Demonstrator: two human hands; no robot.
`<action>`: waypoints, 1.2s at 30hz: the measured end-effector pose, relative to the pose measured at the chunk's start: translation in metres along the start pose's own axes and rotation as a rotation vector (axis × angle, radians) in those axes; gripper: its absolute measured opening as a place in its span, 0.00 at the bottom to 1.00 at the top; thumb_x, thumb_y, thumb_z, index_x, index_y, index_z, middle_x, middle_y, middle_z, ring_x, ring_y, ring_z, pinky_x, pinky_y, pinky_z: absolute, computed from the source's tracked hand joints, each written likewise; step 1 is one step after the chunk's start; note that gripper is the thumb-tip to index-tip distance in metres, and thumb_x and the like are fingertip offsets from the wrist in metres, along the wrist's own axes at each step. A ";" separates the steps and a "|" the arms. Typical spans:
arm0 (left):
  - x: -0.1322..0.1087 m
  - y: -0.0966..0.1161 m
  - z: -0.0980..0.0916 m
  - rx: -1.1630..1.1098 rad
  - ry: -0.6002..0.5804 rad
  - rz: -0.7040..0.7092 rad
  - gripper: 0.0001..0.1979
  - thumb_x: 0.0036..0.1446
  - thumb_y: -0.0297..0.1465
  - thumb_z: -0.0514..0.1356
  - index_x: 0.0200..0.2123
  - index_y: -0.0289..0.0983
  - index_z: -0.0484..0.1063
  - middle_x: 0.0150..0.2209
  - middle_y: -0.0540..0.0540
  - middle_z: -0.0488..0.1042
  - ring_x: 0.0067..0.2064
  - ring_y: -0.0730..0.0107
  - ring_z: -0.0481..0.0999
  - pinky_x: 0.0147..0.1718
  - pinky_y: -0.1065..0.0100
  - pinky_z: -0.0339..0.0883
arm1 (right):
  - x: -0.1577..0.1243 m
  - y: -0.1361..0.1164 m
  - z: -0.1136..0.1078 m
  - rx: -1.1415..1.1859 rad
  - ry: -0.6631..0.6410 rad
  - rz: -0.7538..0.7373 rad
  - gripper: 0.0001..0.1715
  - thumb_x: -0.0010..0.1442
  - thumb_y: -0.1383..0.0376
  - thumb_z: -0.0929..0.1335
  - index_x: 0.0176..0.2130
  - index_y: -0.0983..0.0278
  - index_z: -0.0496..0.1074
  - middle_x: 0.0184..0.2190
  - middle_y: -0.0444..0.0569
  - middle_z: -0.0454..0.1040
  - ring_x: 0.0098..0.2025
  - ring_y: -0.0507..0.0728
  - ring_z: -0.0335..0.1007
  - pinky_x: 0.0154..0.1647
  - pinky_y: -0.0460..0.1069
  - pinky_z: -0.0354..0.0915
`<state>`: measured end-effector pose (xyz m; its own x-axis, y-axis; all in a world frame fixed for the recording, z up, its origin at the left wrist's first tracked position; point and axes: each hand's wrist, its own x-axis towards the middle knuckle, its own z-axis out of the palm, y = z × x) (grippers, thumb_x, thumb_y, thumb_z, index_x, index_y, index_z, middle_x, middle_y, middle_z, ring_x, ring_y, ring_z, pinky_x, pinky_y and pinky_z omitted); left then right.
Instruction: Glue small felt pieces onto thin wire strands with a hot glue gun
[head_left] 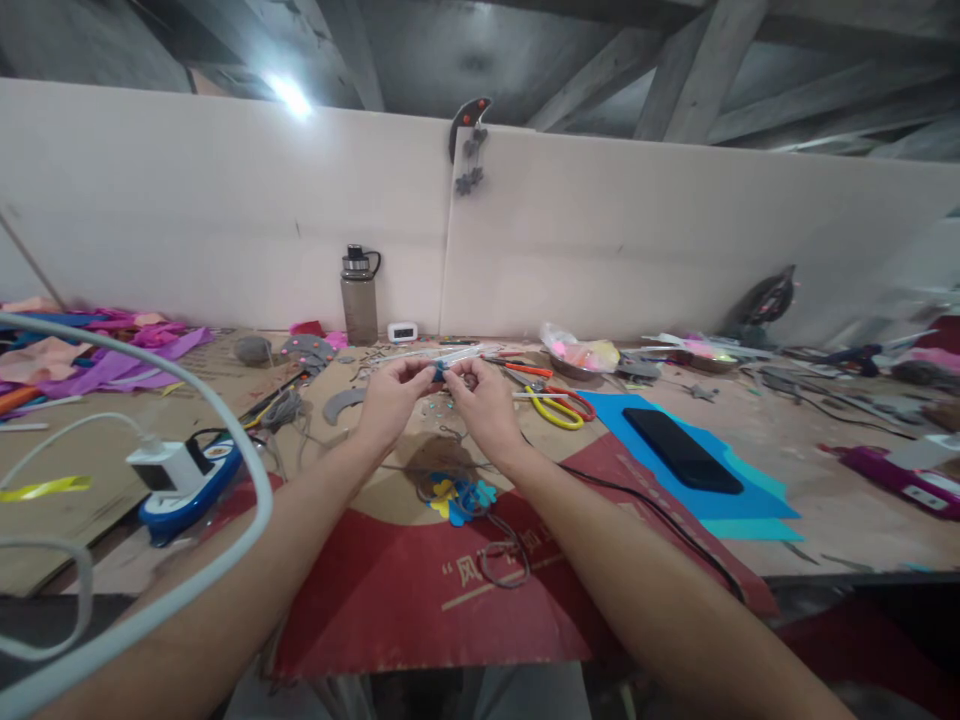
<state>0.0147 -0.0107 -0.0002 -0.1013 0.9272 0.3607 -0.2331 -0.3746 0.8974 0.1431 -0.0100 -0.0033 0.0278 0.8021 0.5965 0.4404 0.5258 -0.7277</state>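
My left hand [391, 397] and my right hand [484, 402] meet above the middle of the workbench, fingers curled in a pinch. Between the fingertips sits a small blue piece [438, 371], held by both hands. Below the hands, on the red cardboard [420, 590], lie blue and yellow flower cutouts [457, 497] and a thin wire loop [504, 560]. Yellow-handled scissors [556, 408] and red-handled scissors [574, 399] lie just right of my right hand.
A black phone [681, 449] rests on blue sheets [750, 495] to the right. A power strip with a white charger [184, 475] sits left, its white cable [225, 430] arcing close to the camera. A grey water bottle [360, 296] stands at the white back wall. Purple scraps [112, 355] pile far left.
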 end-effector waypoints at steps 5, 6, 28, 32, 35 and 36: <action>0.000 -0.001 -0.001 0.051 -0.051 0.018 0.09 0.44 0.32 0.65 0.30 0.35 0.77 0.32 0.46 0.76 0.32 0.72 0.74 0.38 0.66 0.70 | 0.001 0.005 0.001 0.011 0.027 0.034 0.12 0.54 0.58 0.64 0.31 0.64 0.69 0.26 0.45 0.70 0.28 0.52 0.61 0.29 0.46 0.56; 0.001 -0.001 -0.002 0.057 -0.063 0.017 0.08 0.44 0.32 0.64 0.30 0.35 0.77 0.32 0.46 0.76 0.32 0.72 0.74 0.38 0.66 0.70 | 0.001 0.005 0.001 0.010 0.029 0.035 0.12 0.54 0.57 0.64 0.31 0.64 0.69 0.26 0.45 0.70 0.27 0.52 0.61 0.29 0.46 0.56; 0.000 0.002 -0.005 0.024 -0.206 -0.211 0.12 0.43 0.35 0.65 0.31 0.33 0.75 0.32 0.43 0.75 0.32 0.69 0.73 0.29 0.69 0.69 | 0.005 0.007 0.000 0.209 -0.056 0.170 0.12 0.48 0.60 0.65 0.31 0.66 0.70 0.21 0.43 0.70 0.22 0.49 0.61 0.24 0.44 0.56; 0.001 -0.001 -0.006 0.051 -0.193 -0.185 0.11 0.43 0.34 0.66 0.29 0.33 0.73 0.28 0.46 0.72 0.28 0.73 0.71 0.27 0.69 0.69 | 0.001 -0.003 -0.002 0.110 -0.056 0.143 0.10 0.48 0.61 0.65 0.30 0.65 0.70 0.18 0.40 0.66 0.20 0.48 0.56 0.20 0.43 0.51; 0.001 -0.001 -0.004 0.073 -0.145 -0.153 0.10 0.42 0.33 0.65 0.26 0.33 0.71 0.25 0.49 0.70 0.26 0.74 0.70 0.25 0.69 0.69 | -0.002 -0.010 -0.002 0.104 -0.065 0.158 0.09 0.48 0.62 0.65 0.29 0.65 0.70 0.17 0.39 0.64 0.19 0.47 0.54 0.20 0.43 0.49; 0.000 -0.001 -0.004 0.079 -0.126 -0.141 0.09 0.42 0.32 0.65 0.26 0.33 0.70 0.25 0.49 0.70 0.26 0.74 0.70 0.24 0.69 0.69 | -0.002 -0.010 -0.002 0.110 -0.074 0.168 0.09 0.48 0.62 0.65 0.29 0.65 0.70 0.17 0.39 0.63 0.19 0.47 0.54 0.20 0.43 0.49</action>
<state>0.0111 -0.0098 -0.0024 0.0494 0.9657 0.2548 -0.1592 -0.2442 0.9566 0.1405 -0.0179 0.0034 0.0251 0.8974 0.4405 0.3344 0.4077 -0.8497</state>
